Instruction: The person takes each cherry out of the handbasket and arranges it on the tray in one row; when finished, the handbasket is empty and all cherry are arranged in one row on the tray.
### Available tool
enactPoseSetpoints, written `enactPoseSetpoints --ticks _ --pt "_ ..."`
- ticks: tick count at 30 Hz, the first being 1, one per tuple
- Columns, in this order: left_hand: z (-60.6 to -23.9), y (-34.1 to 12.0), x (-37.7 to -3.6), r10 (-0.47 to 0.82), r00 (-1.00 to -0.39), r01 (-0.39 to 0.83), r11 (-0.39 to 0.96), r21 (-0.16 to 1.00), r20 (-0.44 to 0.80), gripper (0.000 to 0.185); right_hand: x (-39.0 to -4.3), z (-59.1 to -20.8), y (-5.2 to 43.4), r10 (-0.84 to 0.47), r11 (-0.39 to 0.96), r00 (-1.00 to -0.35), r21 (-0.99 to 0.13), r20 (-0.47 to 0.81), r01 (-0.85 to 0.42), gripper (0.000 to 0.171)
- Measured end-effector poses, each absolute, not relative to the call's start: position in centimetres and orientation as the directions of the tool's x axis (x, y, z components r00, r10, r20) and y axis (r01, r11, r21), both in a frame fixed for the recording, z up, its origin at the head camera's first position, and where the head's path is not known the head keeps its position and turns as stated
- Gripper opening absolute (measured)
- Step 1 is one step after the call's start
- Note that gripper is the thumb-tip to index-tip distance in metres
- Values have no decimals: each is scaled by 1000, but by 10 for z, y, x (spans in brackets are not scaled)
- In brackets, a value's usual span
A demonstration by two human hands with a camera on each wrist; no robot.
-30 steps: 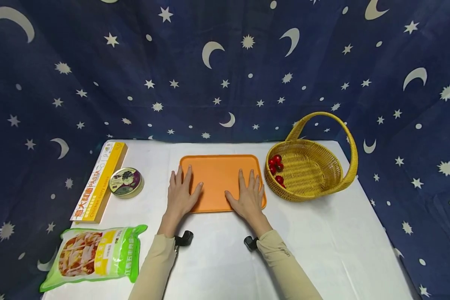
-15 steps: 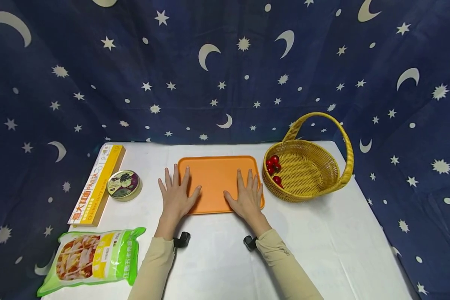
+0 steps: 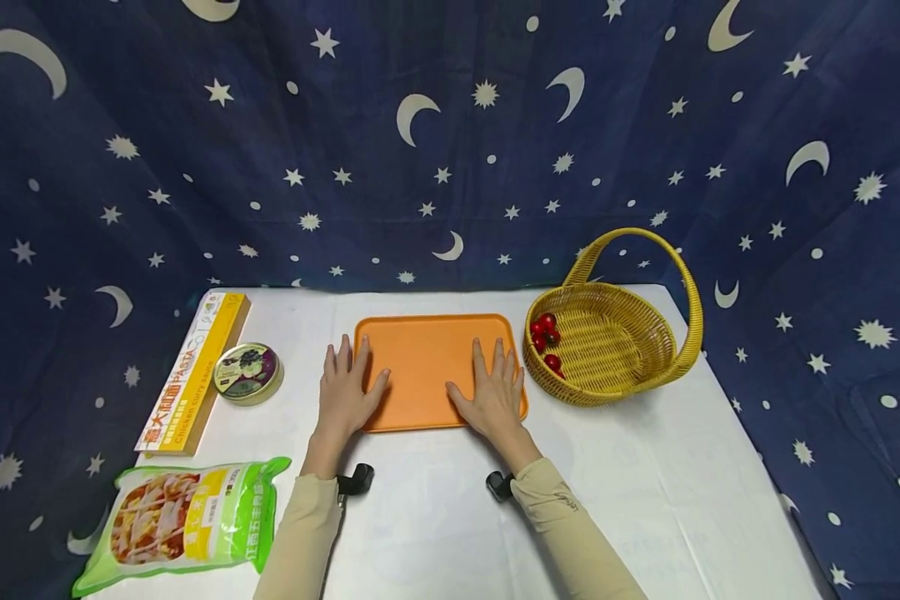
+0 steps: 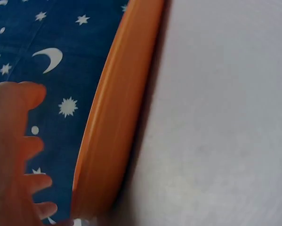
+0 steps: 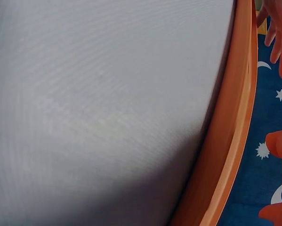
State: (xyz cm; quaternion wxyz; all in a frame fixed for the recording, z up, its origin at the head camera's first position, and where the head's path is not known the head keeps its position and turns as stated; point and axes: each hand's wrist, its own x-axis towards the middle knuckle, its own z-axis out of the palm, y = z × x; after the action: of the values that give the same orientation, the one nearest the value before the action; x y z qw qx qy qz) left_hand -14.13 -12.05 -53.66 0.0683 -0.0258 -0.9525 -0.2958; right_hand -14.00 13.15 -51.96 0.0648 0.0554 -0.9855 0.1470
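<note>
Both bare hands are over an orange rectangular tray (image 3: pixel 420 358) lying on the white table. My left hand (image 3: pixel 343 398) is at the tray's left edge, fingers pointing away and thumb out over the tray. At the right edge, my right hand (image 3: pixel 495 400) has its fingers spread forward and its thumb pointing inward. Neither hand grips anything. In the left wrist view, the left fingers (image 4: pixel 33 183) show beyond the tray's front wall (image 4: pixel 117 113). The right wrist view catches the right thumb (image 5: pixel 278 143) past the tray's rim, with the left hand farther off.
Right of the tray stands a yellow wicker basket (image 3: pixel 607 350) with a tall handle and several small red fruits (image 3: pixel 546 330). To the left lie a round tin (image 3: pixel 247 372), a yellow-and-white pasta box (image 3: pixel 195 375) and a green food bag (image 3: pixel 183 517). A dark starry cloth (image 3: pixel 450 150) hangs around the table.
My left hand has shifted slightly left; its fingers fanned wider half a second ago and are closer together now. The right hand stays almost still. The head view has drifted slightly.
</note>
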Motion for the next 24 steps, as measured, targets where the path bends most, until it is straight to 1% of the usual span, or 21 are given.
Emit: enactPoseSetpoints --ticks 4,6,9,13,15,17,21,24 --pt "-538 -125 -143 -61 -965 129 735 666 254 68 -140 -519 131 -108 924 -973 -341 206 -175 84" --pt "-538 -126 -144 -103 -952 139 695 706 288 65 -141 -517 132 -111 903 -963 -379 247 -202 80" --pt "-539 -128 -144 -167 -942 117 652 749 292 59 -144 -511 133 -103 856 -950 -460 296 -236 73" --pt "-542 -129 -143 -216 -943 56 647 760 253 55 -149 -496 137 -71 797 -942 -549 329 -252 65" --pt "-544 -130 -143 -223 -945 40 649 760 240 54 -152 -486 142 -56 766 -944 -592 326 -250 62" --pt "-547 -131 -144 -214 -946 49 648 760 244 55 -156 -473 147 -39 734 -949 -636 313 -240 60" --pt "-550 -132 -145 -182 -949 83 643 762 257 56 -167 -451 165 -7 679 -971 -712 238 -179 57" --pt "-551 -132 -147 -168 -949 103 637 764 268 56 -178 -440 184 3 651 -984 -747 178 -133 53"
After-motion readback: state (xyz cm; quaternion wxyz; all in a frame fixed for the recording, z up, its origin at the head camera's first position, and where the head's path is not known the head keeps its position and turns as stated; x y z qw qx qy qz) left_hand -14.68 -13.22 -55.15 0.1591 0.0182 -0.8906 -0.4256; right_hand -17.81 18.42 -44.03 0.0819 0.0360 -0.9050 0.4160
